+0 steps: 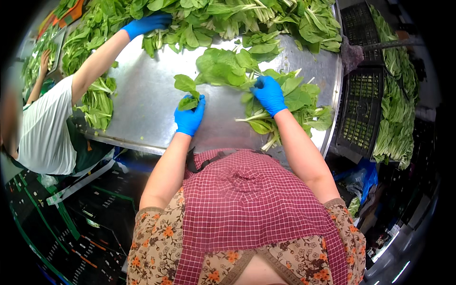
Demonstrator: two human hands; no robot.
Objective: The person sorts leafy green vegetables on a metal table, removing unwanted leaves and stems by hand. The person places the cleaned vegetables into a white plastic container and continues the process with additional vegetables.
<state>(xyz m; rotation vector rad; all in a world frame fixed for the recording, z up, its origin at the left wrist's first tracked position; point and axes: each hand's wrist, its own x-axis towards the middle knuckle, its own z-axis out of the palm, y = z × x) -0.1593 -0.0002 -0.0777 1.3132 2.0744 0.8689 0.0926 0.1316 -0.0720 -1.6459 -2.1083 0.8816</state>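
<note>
My left hand (190, 114), in a blue glove, holds a small stalk of leafy greens (186, 85) upright above a metal table (142, 103). To its right, my right hand (269, 95), also gloved in blue, has its fingertips at the stem ends of a leafy bunch (224, 66) lying on the table. Loose leafy greens (297, 94) spread beside and under my right hand, with pale stems pointing towards me. A large heap of the same greens (228, 17) lies along the far side of the table.
At the left a co-worker's blue-gloved hand (148, 25) reaches into the heap. More greens (99, 103) lie at the table's left end. Black plastic crates (361, 107) with greens stand past the right edge, near a metal bar with a purplish wrapped end (352, 55).
</note>
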